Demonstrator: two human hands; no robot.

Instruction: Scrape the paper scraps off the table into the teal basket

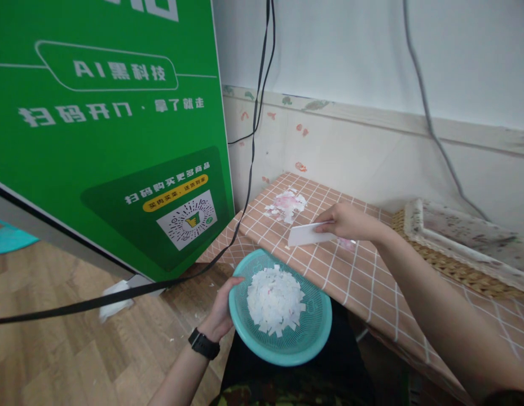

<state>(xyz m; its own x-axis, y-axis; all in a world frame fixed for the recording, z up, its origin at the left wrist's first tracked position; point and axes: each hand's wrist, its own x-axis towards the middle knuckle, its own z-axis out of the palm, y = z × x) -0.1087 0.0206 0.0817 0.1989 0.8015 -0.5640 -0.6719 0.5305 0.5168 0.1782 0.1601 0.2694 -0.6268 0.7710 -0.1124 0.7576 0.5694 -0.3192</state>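
My left hand (221,310), with a black watch at the wrist, grips the rim of a teal plastic colander (312,344). A heap of small white paper scraps (273,299) fills the colander's middle, and it is held beside the table's front edge. Above the table (359,282) my right hand (340,220) pinches a flat white card (310,234). The card stands on its long edge close to the tabletop; I cannot tell if it touches. Left of the card lies a loose pile of white and pink scraps (286,203). A few pinkish bits (347,243) show under my right hand.
A tall green cabinet (118,129) with white lettering stands at the left. A black cable (250,186) hangs down and crosses in front of it. On the table's right sits a cloth-lined wicker basket (439,259). Behind is a pale wall (355,62) with a grey cable (431,124).
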